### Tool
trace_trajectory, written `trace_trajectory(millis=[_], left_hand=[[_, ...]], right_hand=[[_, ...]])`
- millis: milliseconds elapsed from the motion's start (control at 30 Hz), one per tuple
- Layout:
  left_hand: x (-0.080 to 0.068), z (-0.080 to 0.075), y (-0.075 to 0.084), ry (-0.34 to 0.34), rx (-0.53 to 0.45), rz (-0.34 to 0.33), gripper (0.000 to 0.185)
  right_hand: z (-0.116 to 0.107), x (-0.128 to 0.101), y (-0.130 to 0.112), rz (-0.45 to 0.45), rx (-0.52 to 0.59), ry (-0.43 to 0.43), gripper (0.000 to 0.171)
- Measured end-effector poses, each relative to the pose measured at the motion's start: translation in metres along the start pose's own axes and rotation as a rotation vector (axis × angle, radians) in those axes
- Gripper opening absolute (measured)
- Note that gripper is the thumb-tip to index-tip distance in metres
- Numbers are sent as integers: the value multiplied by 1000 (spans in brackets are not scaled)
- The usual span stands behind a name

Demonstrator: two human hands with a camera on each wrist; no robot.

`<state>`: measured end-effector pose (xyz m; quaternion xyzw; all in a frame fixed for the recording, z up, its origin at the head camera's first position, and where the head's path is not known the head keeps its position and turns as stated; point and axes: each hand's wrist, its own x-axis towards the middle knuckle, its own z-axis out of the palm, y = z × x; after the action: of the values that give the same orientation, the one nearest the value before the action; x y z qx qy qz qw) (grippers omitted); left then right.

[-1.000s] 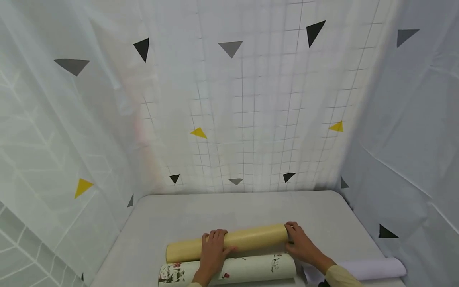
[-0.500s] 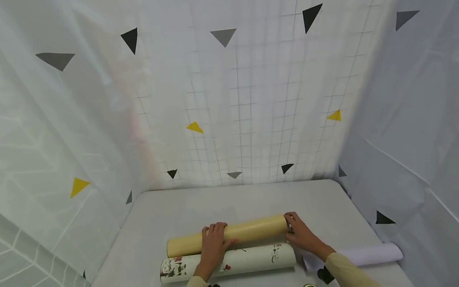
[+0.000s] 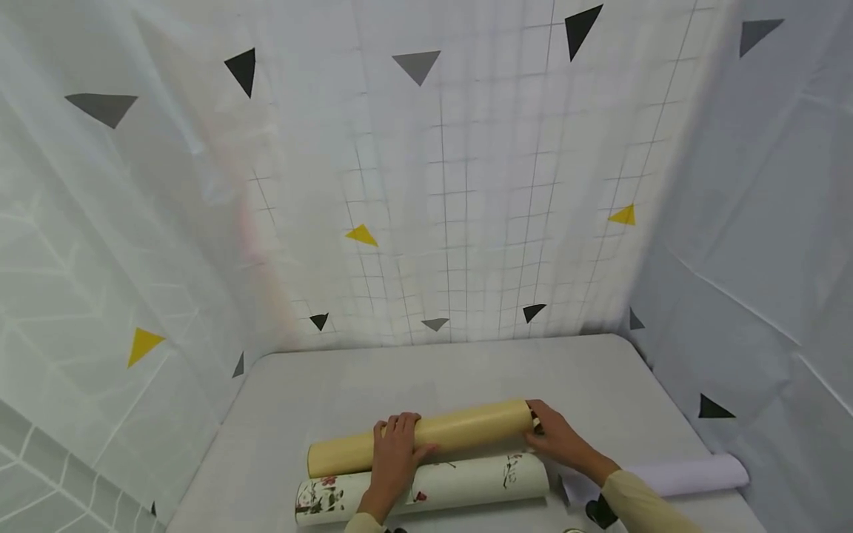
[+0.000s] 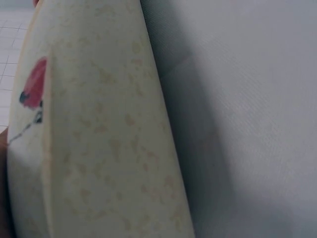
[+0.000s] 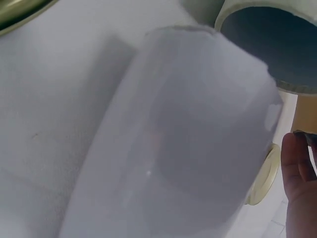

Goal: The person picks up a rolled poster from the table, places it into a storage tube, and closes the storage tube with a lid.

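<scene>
In the head view a yellow tube (image 3: 473, 428) lies at a slant on the table. My left hand (image 3: 395, 455) holds it left of its middle, fingers over the top and thumb along the near side. My right hand (image 3: 560, 437) grips its right end, fingers above and thumb below, with something dark showing between them. In the right wrist view my fingers (image 5: 292, 153) touch the dark-rimmed end; the fingertips are partly hidden. A white tube with red flowers (image 3: 480, 480) lies just in front, under my left wrist; its right end is open in the right wrist view.
A white roll (image 3: 693, 474) lies on the right, beyond my right forearm. One gold lid (image 5: 265, 176) shows past the roll in the right wrist view, and a greenish-gold round thing (image 5: 20, 12) at the corner. White sheeting (image 3: 433, 185) surrounds the table (image 3: 433, 370).
The view has tipped down slightly since a second ago. My right fingers have shifted at the yellow tube's end, their tips now less visible. The left hand keeps its place on the tube.
</scene>
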<state>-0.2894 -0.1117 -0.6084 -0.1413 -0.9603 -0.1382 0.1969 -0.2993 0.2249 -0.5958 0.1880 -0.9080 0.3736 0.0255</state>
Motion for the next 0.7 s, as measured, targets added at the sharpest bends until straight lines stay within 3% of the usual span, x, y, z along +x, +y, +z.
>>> trace_trajectory(millis=[100, 333, 533, 700], left_hand=[[0, -3, 2, 8, 3, 0, 59], [-3, -5, 2, -23, -31, -24, 59], [-5, -6, 3, -2, -18, -14, 59], [-6, -2, 6, -26, -20, -22, 62]], right_hand=[[-1, 0, -1, 4, 5, 8, 50], [3, 0, -4, 155, 25, -5, 47], [3, 6, -3, 136, -115, 104, 33], [0, 4, 6, 164, -216, 105, 29]])
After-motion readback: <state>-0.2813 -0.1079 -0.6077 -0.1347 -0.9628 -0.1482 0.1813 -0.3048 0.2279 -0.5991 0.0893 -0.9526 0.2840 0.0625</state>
